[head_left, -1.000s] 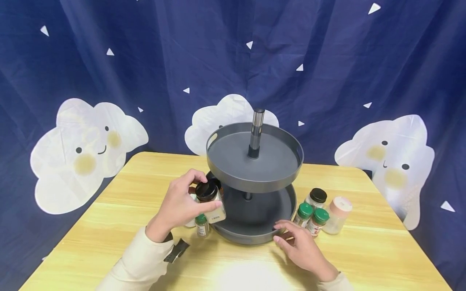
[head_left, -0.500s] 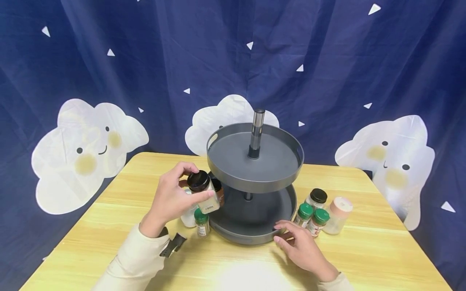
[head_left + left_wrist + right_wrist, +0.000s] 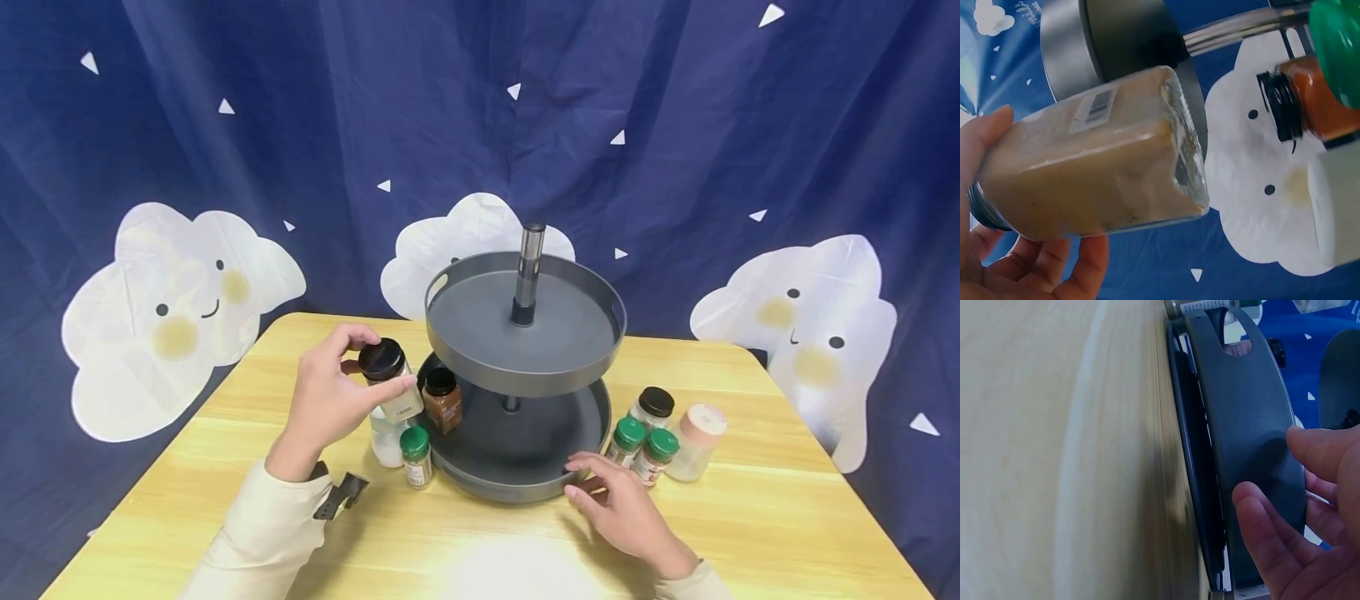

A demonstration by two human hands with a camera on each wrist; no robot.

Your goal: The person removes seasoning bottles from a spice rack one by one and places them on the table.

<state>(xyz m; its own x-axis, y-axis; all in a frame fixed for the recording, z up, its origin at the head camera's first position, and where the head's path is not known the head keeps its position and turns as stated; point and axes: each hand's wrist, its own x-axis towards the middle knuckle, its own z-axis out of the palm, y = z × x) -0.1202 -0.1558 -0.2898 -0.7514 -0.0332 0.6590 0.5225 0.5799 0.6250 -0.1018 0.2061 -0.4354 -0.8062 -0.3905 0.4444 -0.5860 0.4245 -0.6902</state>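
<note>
My left hand holds a square spice jar with a black lid, raised and tilted. In the left wrist view, tan powder fills this jar and a barcode shows on its side. To its right, a black-lidded jar of reddish-brown spice stands on the lower level of a dark grey two-tier tray. Below the held jar, a white container and a green-lidded spice jar stand on the table. My right hand grips the lower tray's front right rim, thumb outside.
Right of the tray stand two green-lidded jars, a black-lidded jar and a pink-topped container. The upper tray overhangs the lower one, around a metal post. A dark blue curtain hangs behind the wooden table.
My left hand has moved left and slightly up with the spice jar, away from the tray. The reddish-brown jar on the lower level has come into full view. My right hand stays put.
</note>
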